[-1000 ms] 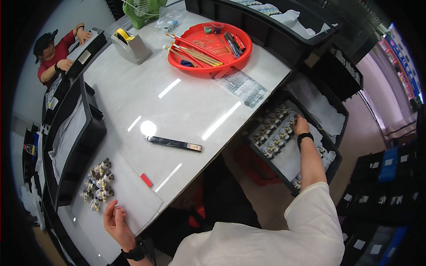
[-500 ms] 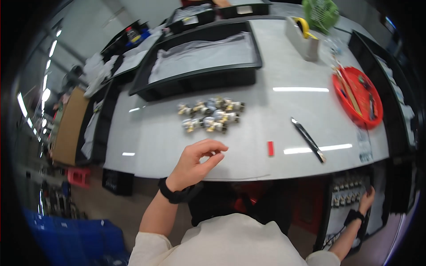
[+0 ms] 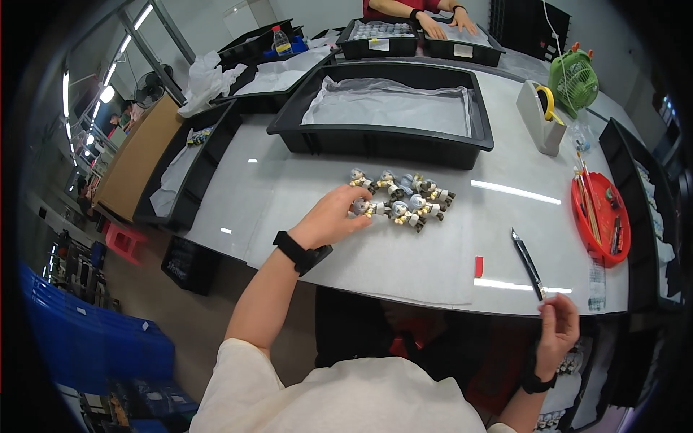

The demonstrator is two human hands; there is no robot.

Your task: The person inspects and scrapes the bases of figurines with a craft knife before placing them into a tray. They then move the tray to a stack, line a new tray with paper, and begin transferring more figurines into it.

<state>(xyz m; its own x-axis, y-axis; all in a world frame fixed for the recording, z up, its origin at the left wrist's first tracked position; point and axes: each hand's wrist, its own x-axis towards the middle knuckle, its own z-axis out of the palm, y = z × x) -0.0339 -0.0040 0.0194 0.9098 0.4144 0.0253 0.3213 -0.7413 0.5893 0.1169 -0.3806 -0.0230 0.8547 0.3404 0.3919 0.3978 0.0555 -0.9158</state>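
Note:
Several small figurines [image 3: 408, 211] with grey hair, white-and-yellow bodies and dark feet lie grouped on the white table. My left hand [image 3: 333, 215] reaches in from the left, its thumb and fingers closed around the head end of the nearest-left figurine [image 3: 375, 209], which still lies beside the others. By the table's front edge at the right, my right hand [image 3: 559, 330] is closed with its fingertips together; whatever they hold is too small to make out. Just beyond those fingertips lies a dark pen-like knife [image 3: 529, 264]. A small red block [image 3: 478, 267] rests left of it.
A black tray [image 3: 382, 136] lined with white sheeting stands behind the figurines. At right are a red basket [image 3: 626, 249] of tools, a tape dispenser [image 3: 540, 126] and a green fan [image 3: 574, 81]. Another person's hands [image 3: 447, 27] work over trays at the back.
My left hand has moved forward onto a figurine. My right hand has come up from the low tray at the right to the table's edge. The view has shifted.

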